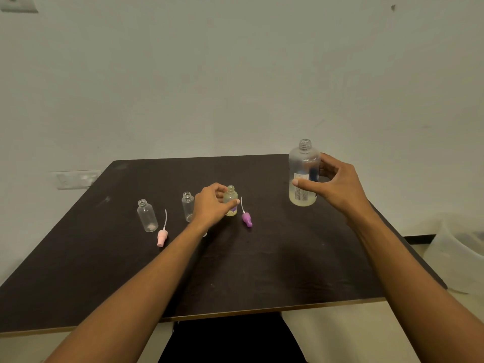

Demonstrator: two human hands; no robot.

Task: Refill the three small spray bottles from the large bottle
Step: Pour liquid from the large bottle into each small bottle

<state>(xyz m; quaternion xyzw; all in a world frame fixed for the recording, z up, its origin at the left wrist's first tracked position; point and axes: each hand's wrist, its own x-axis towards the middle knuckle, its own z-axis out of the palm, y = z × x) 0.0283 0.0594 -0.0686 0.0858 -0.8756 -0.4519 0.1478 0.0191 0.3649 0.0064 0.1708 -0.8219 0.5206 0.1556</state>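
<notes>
Three small clear spray bottles stand uncapped on the dark table (262, 265). The left one (147, 216) and the middle one (187, 205) look empty. The right one (231, 197) holds yellowish liquid, and my left hand (212, 205) grips it between thumb and fingers. The large clear bottle (303, 163) stands uncapped at the back right with a little pale liquid at its bottom. My right hand (337, 184) curls round it, thumb on the label and fingers behind.
A pink spray head (162, 236) with its tube lies beside the left bottle. A purple spray head (247, 219) lies right of the held bottle. A translucent plastic tub (461, 258) sits off the table's right edge. The wall runs close behind the table.
</notes>
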